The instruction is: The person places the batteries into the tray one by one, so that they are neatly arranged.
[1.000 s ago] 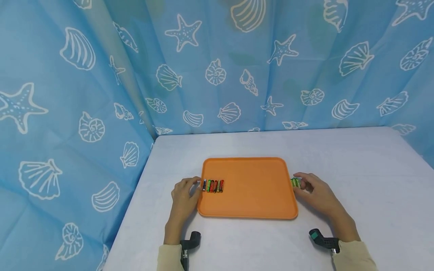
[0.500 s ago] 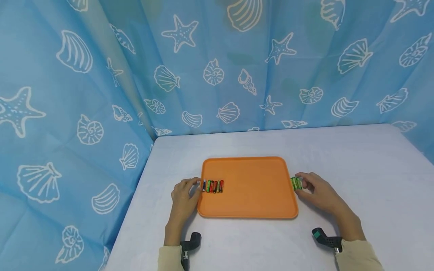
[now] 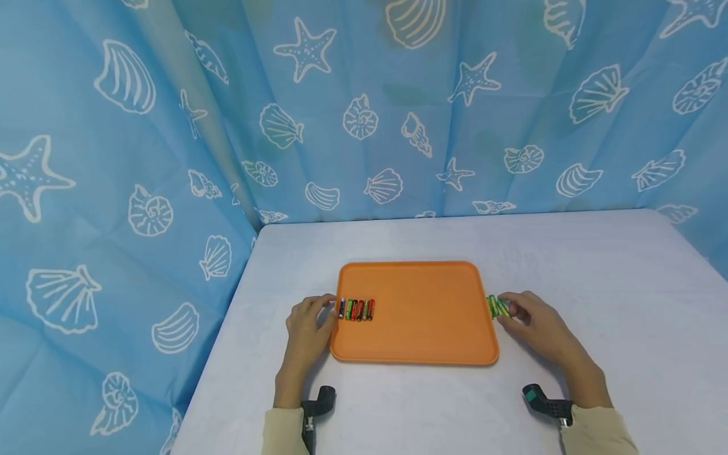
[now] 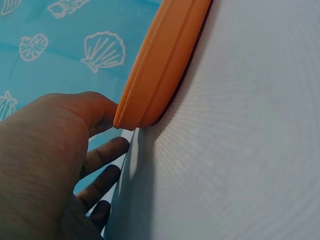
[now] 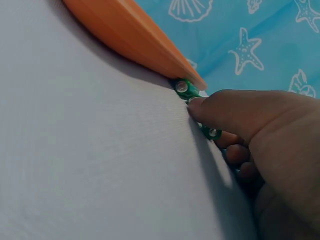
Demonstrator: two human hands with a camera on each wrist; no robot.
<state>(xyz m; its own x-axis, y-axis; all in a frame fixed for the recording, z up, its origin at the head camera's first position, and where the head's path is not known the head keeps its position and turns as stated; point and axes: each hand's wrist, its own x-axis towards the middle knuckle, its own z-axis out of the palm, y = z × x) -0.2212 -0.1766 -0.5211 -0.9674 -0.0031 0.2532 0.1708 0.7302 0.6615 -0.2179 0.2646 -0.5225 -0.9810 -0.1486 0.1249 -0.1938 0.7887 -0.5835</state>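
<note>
An orange tray (image 3: 418, 328) lies on the white table. Near its left rim is a row of several small batteries (image 3: 356, 309), side by side. My left hand (image 3: 306, 323) rests beside that rim. Its thumb (image 4: 97, 107) touches the tray's edge (image 4: 160, 65), and its fingers (image 4: 102, 157) lie loosely on the table. Just outside the right rim lie green batteries (image 3: 495, 306). My right hand (image 3: 531, 319) pinches them, with the thumb (image 5: 225, 107) on top and the fingers curled behind. Two green battery ends (image 5: 182, 87) show beside the thumb.
A blue curtain (image 3: 364, 107) printed with shells and starfish hangs close behind and to the left of the table (image 3: 597, 272). The table's left edge runs near my left hand. Dark wrist mounts (image 3: 318, 404) sit at both cuffs.
The right hand's fingers have shifted slightly on the green batteries, which now lie a little askew by the tray's rim. The left hand and the tray have stayed put.
</note>
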